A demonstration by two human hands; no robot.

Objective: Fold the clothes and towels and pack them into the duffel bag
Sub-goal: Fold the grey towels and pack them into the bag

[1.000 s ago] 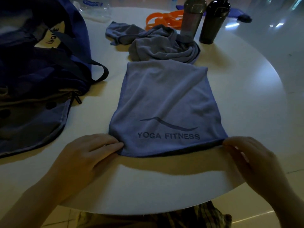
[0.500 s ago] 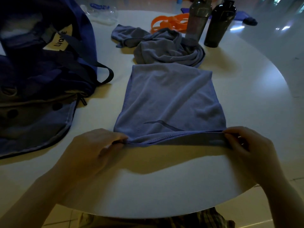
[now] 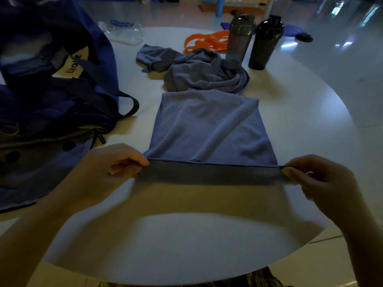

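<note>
A blue-grey towel (image 3: 209, 129) lies flat on the round white table (image 3: 186, 245) in front of me. My left hand (image 3: 112, 168) pinches its near left corner and my right hand (image 3: 319, 179) pinches its near right corner. The near edge is lifted off the table and turned up, so its darker underside faces me. A crumpled grey garment (image 3: 199, 73) lies beyond the towel. The dark blue duffel bag (image 3: 51, 83) stands open at the left, with a strap looping toward the towel.
Two dark shaker bottles (image 3: 263, 42) stand at the back right of the table. Orange bands (image 3: 207, 41) lie beside them, and a clear plastic pouch (image 3: 124, 31) sits at the back left. The table's edge curves close on the right and in front.
Both hands have gripped the towel's near corners and raised the near edge, folding it away from me. The printed logo has gone out of sight under the lifted edge.
</note>
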